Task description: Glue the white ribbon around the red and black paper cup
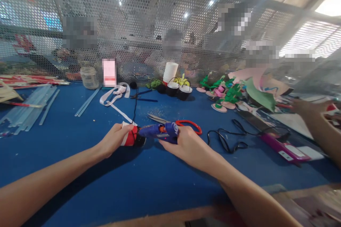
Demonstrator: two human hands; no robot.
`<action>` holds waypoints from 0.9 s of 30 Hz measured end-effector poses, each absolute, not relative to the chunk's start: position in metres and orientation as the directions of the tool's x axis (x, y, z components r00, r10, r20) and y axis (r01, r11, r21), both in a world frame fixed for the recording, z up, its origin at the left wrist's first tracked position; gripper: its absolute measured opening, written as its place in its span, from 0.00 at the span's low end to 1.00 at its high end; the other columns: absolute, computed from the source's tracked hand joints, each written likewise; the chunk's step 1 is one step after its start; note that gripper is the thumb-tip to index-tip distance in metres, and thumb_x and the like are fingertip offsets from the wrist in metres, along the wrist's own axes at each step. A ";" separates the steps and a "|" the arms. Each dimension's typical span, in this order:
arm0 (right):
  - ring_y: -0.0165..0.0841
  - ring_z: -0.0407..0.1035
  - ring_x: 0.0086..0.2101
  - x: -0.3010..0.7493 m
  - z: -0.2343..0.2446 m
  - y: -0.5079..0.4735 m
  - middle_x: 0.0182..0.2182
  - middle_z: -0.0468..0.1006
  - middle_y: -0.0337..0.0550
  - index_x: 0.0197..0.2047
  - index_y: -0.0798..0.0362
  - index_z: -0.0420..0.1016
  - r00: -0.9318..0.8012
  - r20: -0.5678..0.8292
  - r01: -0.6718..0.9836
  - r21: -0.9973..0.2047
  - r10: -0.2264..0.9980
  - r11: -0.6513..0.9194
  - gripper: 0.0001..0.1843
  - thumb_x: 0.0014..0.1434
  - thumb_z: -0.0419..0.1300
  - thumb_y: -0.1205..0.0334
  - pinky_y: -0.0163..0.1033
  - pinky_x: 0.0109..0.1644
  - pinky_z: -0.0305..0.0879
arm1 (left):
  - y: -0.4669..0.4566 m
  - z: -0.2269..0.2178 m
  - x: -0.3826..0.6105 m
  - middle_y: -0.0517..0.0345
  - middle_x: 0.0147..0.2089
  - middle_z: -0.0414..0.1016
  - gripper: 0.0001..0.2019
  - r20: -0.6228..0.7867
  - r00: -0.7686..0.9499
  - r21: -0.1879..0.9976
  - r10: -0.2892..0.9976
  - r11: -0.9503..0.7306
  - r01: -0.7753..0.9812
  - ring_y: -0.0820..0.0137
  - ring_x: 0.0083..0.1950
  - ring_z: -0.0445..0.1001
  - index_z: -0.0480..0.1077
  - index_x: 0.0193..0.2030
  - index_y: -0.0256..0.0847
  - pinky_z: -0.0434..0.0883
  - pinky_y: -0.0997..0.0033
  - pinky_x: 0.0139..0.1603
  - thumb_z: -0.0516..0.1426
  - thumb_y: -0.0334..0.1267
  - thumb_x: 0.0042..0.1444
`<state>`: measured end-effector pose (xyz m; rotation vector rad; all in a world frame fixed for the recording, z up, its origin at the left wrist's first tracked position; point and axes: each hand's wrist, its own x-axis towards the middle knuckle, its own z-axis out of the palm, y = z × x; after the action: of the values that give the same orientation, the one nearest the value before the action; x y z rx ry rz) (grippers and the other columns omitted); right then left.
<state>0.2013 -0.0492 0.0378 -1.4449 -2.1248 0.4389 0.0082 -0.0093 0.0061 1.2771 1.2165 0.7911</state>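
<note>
My left hand (115,139) is closed round a small cup-shaped craft piece (131,137), red and white with a black end, lying on its side on the blue table (80,156). My right hand (186,142) grips a blue glue gun (160,131) whose nozzle points left at the piece's black end. A white ribbon (117,108) runs from the piece towards the back. Red-handled scissors (181,123) lie just behind the glue gun. A black cord (229,142) trails to the right of my right hand.
Clear glue sticks (29,108) lie at the left. A plastic jar (89,77), stacked white cups (170,72) and small black pots (178,90) stand at the back by a mesh screen. Green and pink foam pieces (229,94) pile at the right, near another person's arm (319,124).
</note>
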 end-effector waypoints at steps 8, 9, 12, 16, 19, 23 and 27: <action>0.24 0.58 0.16 0.202 0.036 -0.053 0.15 0.66 0.36 0.21 0.55 0.64 -0.293 0.282 0.772 -0.493 0.913 0.400 0.04 0.44 0.55 0.67 0.29 0.19 0.50 | -0.009 0.006 0.008 0.60 0.18 0.70 0.14 -0.229 0.249 0.968 0.941 0.192 0.165 0.71 0.22 0.67 0.70 0.23 0.34 0.61 0.74 0.26 0.51 0.44 0.44; 0.25 0.58 0.17 0.202 0.036 -0.054 0.15 0.67 0.36 0.21 0.55 0.64 -0.300 0.281 0.773 -0.488 0.912 0.405 0.03 0.45 0.55 0.67 0.29 0.20 0.51 | -0.009 0.006 0.008 0.60 0.17 0.69 0.14 -0.228 0.250 0.968 0.941 0.193 0.159 0.71 0.23 0.67 0.69 0.22 0.34 0.61 0.74 0.26 0.51 0.44 0.44; 0.24 0.57 0.17 0.202 0.037 -0.054 0.16 0.66 0.35 0.21 0.55 0.63 -0.322 0.282 0.778 -0.465 0.904 0.422 0.04 0.45 0.54 0.67 0.29 0.20 0.50 | -0.009 0.005 0.009 0.61 0.17 0.69 0.14 -0.236 0.248 0.968 0.940 0.205 0.142 0.71 0.22 0.67 0.69 0.22 0.34 0.61 0.74 0.26 0.51 0.44 0.44; 0.24 0.55 0.17 0.201 0.038 -0.055 0.15 0.65 0.34 0.20 0.54 0.61 -0.327 0.261 0.793 -0.448 0.908 0.414 0.05 0.45 0.54 0.67 0.29 0.20 0.48 | -0.009 0.004 0.009 0.62 0.17 0.68 0.14 -0.239 0.238 0.967 0.941 0.211 0.140 0.74 0.20 0.65 0.69 0.22 0.34 0.59 0.76 0.24 0.51 0.44 0.44; 0.24 0.55 0.17 0.201 0.039 -0.056 0.16 0.64 0.35 0.20 0.54 0.61 -0.328 0.252 0.803 -0.433 0.911 0.409 0.05 0.45 0.54 0.67 0.29 0.21 0.48 | -0.008 0.003 0.008 0.62 0.16 0.67 0.14 -0.239 0.234 0.968 0.942 0.211 0.140 0.74 0.20 0.63 0.69 0.22 0.34 0.58 0.76 0.24 0.51 0.43 0.45; 0.24 0.55 0.17 0.201 0.041 -0.057 0.15 0.64 0.34 0.21 0.54 0.61 -0.359 0.234 0.796 -0.429 0.904 0.427 0.05 0.45 0.54 0.68 0.29 0.21 0.48 | -0.008 0.002 0.008 0.64 0.16 0.65 0.13 -0.231 0.212 0.969 0.950 0.206 0.134 0.75 0.19 0.61 0.67 0.21 0.34 0.56 0.76 0.23 0.51 0.43 0.45; 0.24 0.55 0.17 0.201 0.041 -0.058 0.16 0.64 0.35 0.21 0.54 0.61 -0.346 0.224 0.798 -0.441 0.911 0.411 0.05 0.46 0.53 0.68 0.29 0.21 0.48 | -0.007 0.001 0.008 0.64 0.16 0.64 0.13 -0.240 0.215 0.969 0.946 0.219 0.118 0.76 0.19 0.61 0.67 0.21 0.34 0.55 0.76 0.23 0.52 0.44 0.44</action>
<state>0.2011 -0.0577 0.0407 -1.4574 -2.2392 0.3534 0.0083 -0.0072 0.0014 1.2013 1.2053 0.8254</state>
